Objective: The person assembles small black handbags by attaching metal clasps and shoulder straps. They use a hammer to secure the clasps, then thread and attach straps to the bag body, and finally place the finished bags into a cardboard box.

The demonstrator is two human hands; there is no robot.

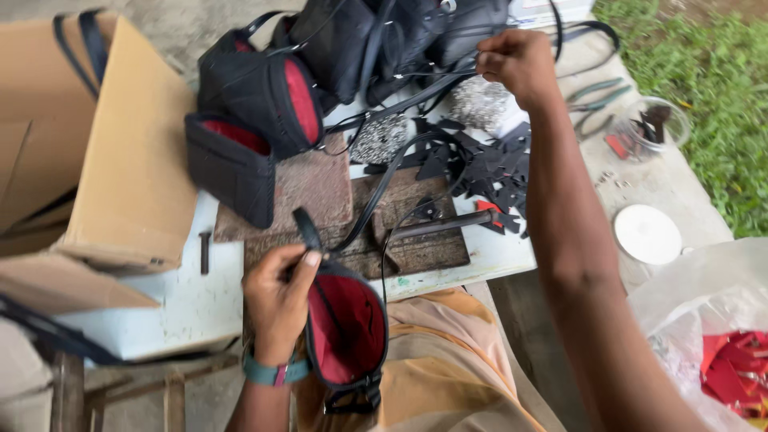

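While my left hand (278,294) pinches the rim of the black pouch (346,332) on my lap, my right hand (518,62) grips its strap (376,192) (long axis running diagonally away between them).

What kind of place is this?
Probably a small outdoor bag-making workbench: finished black bags piled up, a hammer on a wooden block, pliers, and grass alongside.
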